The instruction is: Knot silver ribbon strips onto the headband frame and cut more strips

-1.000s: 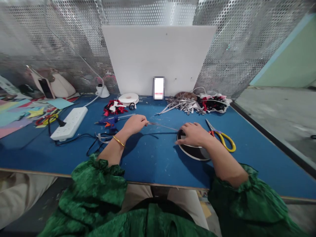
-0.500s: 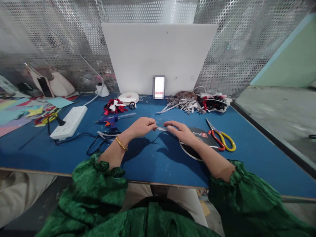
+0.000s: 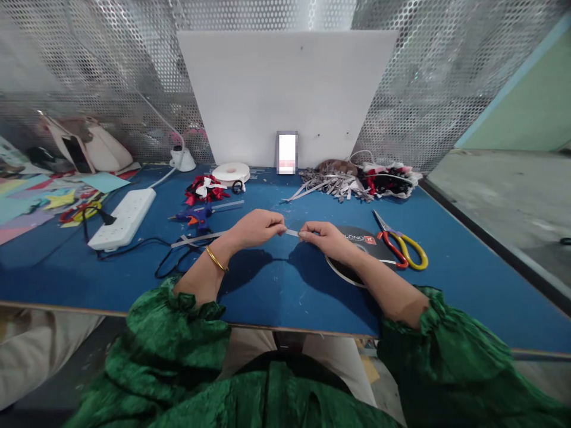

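A narrow pale ribbon (image 3: 292,232) is stretched between my two hands, just above the blue table. My left hand (image 3: 261,228) pinches it, and a length of ribbon trails off to the left behind the wrist. My right hand (image 3: 325,239) grips the same ribbon between thumb and fingers a short way to the right. Beneath my right forearm lies a dark ribbon spool (image 3: 372,245) with a printed label, partly hidden. Scissors (image 3: 404,245) with one red and one yellow handle rest beside the spool, blades slightly apart.
A blue glue gun (image 3: 196,217) and its black cord lie left of my hands, near a white power strip (image 3: 125,219). Behind are a white ribbon roll (image 3: 231,172), red and black bows (image 3: 205,190), a phone (image 3: 287,153) and a heap of grey ribbon pieces (image 3: 341,183).
My right hand's fingers have closed into a pinch on the ribbon. The ribbon now looks straighter between the hands, and its left length extends further left.
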Demonstrator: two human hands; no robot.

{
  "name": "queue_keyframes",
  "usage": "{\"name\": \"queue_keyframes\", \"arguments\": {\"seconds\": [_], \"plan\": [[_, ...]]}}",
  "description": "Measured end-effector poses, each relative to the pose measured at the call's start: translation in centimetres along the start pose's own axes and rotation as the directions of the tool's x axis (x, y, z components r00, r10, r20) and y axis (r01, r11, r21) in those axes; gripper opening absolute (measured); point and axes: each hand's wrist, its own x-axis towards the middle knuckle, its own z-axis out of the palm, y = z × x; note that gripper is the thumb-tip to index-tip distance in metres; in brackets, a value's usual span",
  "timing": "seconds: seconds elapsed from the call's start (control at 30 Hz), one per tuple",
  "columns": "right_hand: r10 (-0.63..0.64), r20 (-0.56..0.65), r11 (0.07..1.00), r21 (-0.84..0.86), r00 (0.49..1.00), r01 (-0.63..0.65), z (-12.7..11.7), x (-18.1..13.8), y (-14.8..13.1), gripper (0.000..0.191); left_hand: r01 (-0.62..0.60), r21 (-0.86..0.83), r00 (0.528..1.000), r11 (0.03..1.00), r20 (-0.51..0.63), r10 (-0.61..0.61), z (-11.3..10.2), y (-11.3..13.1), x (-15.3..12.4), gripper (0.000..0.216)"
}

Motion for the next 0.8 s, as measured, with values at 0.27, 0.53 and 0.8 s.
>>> {"name": "queue_keyframes", "arguments": {"seconds": [0.27,0.53,0.8], "plan": [[0.029,-0.021,1.0,0.009,0.999,-0.029,-0.5,0.3,0.7,0.028,0.1,0.046,0.995,0.994,-0.011,-0.1,-0.5,-1.2,-0.1,0.025],[0.077,-0.083,0.996,-0.036,0.994,-0.08,-0.4,0.1,0.6,0.024,0.173,0.046,0.983,0.984,0.057,-0.176,-0.8,-2.1,-0.2,0.025],[-0.014,-0.047,0.993,-0.12,0.999,0.008,-0.2,0.0,0.6,0.014,0.101,0.087,0.99,0.991,-0.103,-0.092,2.0,-2.0,0.8,0.033]]}}
